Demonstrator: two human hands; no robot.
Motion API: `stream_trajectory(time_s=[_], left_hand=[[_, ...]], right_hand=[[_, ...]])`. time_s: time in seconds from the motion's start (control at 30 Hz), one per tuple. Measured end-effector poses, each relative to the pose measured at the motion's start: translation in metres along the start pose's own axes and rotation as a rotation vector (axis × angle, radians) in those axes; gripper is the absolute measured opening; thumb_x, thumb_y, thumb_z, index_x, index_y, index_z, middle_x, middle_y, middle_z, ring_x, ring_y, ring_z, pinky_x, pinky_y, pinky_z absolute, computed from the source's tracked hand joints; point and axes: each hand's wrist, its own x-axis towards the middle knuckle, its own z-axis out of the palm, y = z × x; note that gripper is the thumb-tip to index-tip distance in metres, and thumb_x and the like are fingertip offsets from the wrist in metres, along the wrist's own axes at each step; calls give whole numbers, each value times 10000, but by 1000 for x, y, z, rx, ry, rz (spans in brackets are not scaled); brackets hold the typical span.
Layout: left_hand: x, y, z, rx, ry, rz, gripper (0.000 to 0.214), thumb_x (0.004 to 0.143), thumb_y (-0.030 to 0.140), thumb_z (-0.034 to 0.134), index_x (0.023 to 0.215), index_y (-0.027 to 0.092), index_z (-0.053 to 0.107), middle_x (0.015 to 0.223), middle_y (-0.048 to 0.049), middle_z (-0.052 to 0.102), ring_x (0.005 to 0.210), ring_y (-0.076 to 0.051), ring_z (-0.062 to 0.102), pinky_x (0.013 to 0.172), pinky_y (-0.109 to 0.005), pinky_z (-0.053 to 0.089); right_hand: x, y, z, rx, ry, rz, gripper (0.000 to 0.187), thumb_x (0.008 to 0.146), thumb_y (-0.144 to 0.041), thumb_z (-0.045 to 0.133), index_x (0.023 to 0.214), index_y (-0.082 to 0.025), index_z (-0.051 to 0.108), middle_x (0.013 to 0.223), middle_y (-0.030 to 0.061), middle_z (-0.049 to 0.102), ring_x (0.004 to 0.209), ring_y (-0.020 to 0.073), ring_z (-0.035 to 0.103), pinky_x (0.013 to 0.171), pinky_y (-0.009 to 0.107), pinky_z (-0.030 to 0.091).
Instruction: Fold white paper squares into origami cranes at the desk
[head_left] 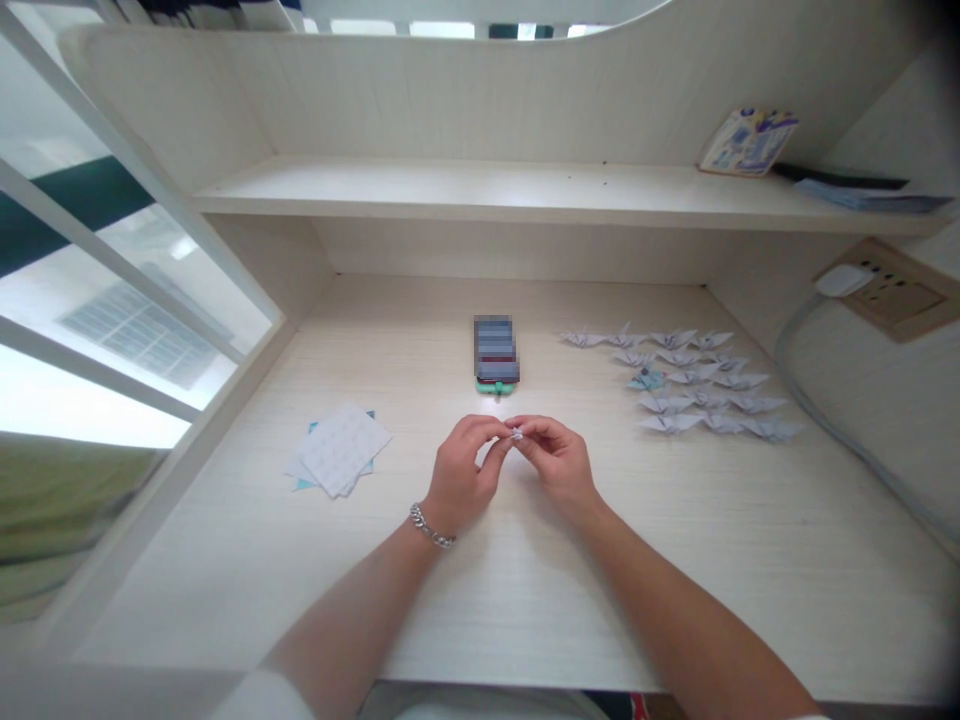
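Both my hands meet over the middle of the desk, fingertips pinched round a small folded piece of white paper (pixel 517 434). My left hand (pixel 466 468), with a chain bracelet (pixel 432 528) at its wrist, grips the paper from the left. From the other side my right hand (pixel 559 462) pinches it between thumb and fingers. Most of the paper is hidden by the fingers, so its exact shape cannot be made out. Several folded paper cranes (pixel 694 375) stand in rows to the right, white apart from a blue one (pixel 646 379). Left of my hands lies a stack of square paper sheets (pixel 343 448), white and blue.
Just beyond my hands a phone (pixel 496 348) with a green edge lies on the desk (pixel 420 310). A shelf (pixel 450 190) overhangs the back, holding a small printed box (pixel 748 142). At right, a cable (pixel 832 440) runs down from a wall socket (pixel 900 290).
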Motion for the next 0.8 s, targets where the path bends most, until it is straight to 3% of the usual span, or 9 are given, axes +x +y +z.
stream_trajectory(time_s=[0.43,0.6,0.8], left_hand=[[2,0,-3,7,-71,-42,77,821,190,479,833,177,554,872,-72,568,860,-169,530,774,-300,442],[2,-1,0,-66,-68,-99,92,828,205,470,845,176,555,920,-76,574,886,-167,543,798,-299,448],[0,-4,6,-135,-16,-214,109,801,249,526,855,173,583,828,-57,602,786,-158,571,761,-293,465]], right_hand=[[-5,-5,3,-73,-19,-40,89,731,-282,636,779,-208,643,900,59,630,887,199,587,817,351,466],[-5,-3,4,-171,0,-46,96,754,-287,606,793,-202,632,844,46,600,818,180,577,778,323,469],[-5,0,4,-178,39,22,145,748,-333,604,774,-191,606,776,34,603,746,168,571,717,301,468]])
